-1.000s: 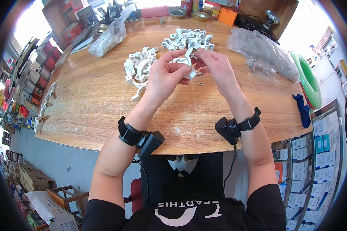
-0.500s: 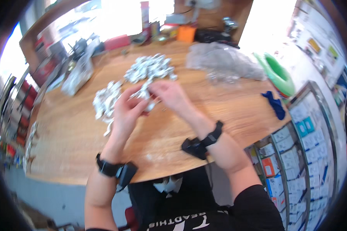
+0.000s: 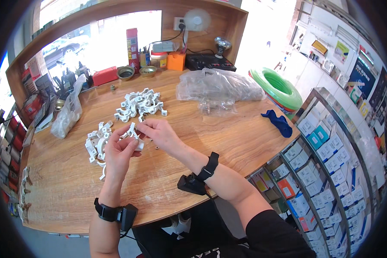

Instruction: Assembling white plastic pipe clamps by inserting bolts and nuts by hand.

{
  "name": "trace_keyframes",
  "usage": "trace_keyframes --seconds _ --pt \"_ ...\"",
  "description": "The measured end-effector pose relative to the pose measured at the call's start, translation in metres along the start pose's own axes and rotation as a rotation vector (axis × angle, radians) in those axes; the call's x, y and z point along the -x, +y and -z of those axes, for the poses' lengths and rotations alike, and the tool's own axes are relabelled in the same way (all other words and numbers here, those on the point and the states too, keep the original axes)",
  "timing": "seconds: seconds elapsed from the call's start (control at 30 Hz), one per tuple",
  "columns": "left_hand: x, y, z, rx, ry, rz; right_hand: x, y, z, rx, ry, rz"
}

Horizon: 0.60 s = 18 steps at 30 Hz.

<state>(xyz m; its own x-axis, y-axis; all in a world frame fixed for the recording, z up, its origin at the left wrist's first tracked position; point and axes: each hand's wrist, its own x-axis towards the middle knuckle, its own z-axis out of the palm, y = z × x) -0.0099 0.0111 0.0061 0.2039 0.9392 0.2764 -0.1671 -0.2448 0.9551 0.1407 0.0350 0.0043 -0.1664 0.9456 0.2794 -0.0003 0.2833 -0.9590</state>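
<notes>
A white plastic pipe clamp (image 3: 139, 145) sits pinched between the thumb and fingers of my left hand (image 3: 118, 154). My right hand (image 3: 162, 135) is closed at the clamp's upper end, thumb and fingers pressed together; whether they grip the clamp itself or a small part on it is hidden. Just beyond both hands lies a pile of white pipe clamps (image 3: 138, 105). A second, looser group of clamps (image 3: 93, 144) rests beside my left hand, partly behind its fingers. Each wrist wears a black strap with a small box.
A crumpled clear plastic bag (image 3: 219, 86) lies at the back right of the wooden table (image 3: 193, 146), near coiled green hose (image 3: 279, 88) and a dark blue cloth item (image 3: 278, 123). Another plastic bag (image 3: 69, 114) is at the left. Red spray can (image 3: 133, 49) and tins stand behind.
The whole view has shifted, so the table and hands appear lower and farther left, and the picture is sharper. Both hands stay together around the clamp.
</notes>
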Motion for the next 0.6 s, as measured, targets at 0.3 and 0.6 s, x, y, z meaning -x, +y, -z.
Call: trace_keyframes --seconds 0.3,0.6 --pt "0.0010 -0.0009 -0.0012 0.004 0.005 0.009 0.0025 -0.0037 -0.0013 -0.107 0.052 0.006" --pt "0.0027 -0.0021 0.0019 -0.020 0.004 0.012 0.0035 0.0002 -0.0085 -0.064 0.060 0.079"
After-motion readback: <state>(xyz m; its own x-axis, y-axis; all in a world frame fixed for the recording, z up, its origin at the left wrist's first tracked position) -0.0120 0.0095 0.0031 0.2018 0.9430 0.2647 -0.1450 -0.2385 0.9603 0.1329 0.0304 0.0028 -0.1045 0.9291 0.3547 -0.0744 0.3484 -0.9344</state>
